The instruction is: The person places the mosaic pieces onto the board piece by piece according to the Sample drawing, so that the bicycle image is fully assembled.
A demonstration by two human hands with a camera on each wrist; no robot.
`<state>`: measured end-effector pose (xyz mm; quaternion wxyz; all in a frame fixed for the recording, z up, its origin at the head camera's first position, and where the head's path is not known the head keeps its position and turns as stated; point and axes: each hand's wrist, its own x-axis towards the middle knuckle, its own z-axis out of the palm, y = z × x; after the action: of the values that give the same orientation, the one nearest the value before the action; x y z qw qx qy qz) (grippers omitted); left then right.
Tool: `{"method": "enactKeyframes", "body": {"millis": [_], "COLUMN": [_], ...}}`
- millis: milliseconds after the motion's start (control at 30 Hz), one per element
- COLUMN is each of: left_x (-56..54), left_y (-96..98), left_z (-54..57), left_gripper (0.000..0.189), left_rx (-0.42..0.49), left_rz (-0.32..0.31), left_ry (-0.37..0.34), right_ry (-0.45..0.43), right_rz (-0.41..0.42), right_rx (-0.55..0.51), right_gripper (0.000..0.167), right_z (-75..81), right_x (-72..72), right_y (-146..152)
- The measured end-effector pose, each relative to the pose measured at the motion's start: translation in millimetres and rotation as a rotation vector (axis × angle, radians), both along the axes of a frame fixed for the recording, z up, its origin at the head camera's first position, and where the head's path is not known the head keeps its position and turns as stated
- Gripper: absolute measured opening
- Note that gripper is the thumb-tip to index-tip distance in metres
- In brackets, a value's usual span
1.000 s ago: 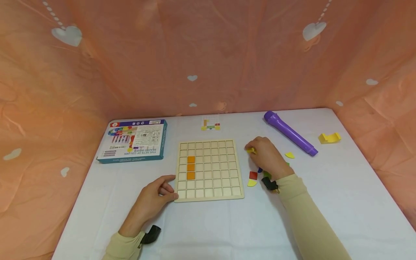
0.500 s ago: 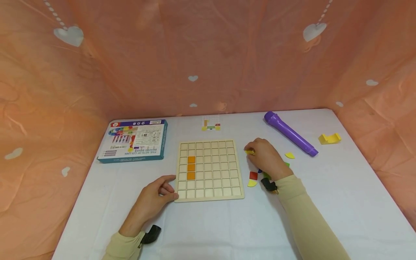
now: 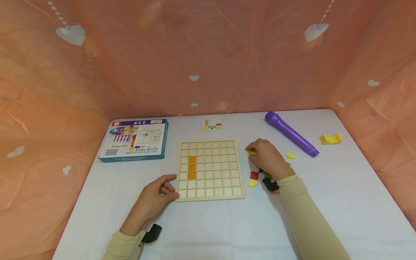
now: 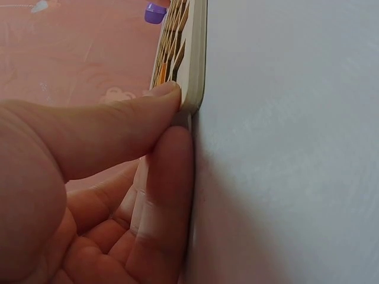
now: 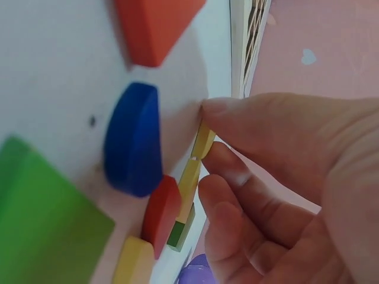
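Observation:
A wooden grid board [image 3: 216, 185] lies flat on the table, with three orange squares [image 3: 192, 167] in a column in its cells. My left hand [image 3: 152, 198] holds the board's near left corner. In the left wrist view its thumb [image 4: 136, 121] presses on the frame, while the index finger [image 4: 169, 195] is against the edge. To the right of the board, my right hand [image 3: 266, 155] pinches a small yellow block [image 5: 204, 139] between thumb and fingertips, close to the tabletop. Around that hand lie a blue half-round block [image 5: 135, 142], a red block [image 3: 254, 176] and a green block [image 5: 47, 219].
A printed box [image 3: 133, 141] lies at the back left. A pattern card [image 3: 212, 123] is behind the board. At the right are a purple microphone-shaped tube [image 3: 290, 133] and a yellow cradle [image 3: 330, 139]. A yellow quarter-round piece [image 3: 290, 155] lies before the tube. Orange cloth [image 3: 227, 54] hangs behind.
The yellow block in my right hand has turned slightly and sits a little lower. My left hand stays at the board's corner, and the orange squares have not moved.

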<state>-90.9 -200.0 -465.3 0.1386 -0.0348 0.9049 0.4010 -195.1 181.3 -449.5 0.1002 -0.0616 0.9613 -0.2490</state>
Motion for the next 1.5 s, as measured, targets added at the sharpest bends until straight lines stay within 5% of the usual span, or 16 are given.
{"method": "enactKeyframes", "body": {"millis": [533, 1133, 1500], "left_x": [-2.2, -0.7, -0.2], "left_y": [0.5, -0.1, -0.1], "left_z": [-0.6, -1.1, 1.1], "left_gripper": [0.059, 0.059, 0.059], "left_rx": [0.002, 0.028, 0.040], "left_rz": [0.001, 0.012, 0.018], "left_ry": [-0.001, -0.018, -0.016], "right_ry": [0.086, 0.167, 0.159], "right_rz": [0.054, 0.230, 0.215], "right_rx": [0.019, -0.065, -0.063], "right_gripper": [0.028, 0.020, 0.020], "right_z": [5.8, 8.4, -0.6], "right_x": [-2.1, -3.1, -0.5], "right_y": [-9.6, -129.8, -149.0]}}
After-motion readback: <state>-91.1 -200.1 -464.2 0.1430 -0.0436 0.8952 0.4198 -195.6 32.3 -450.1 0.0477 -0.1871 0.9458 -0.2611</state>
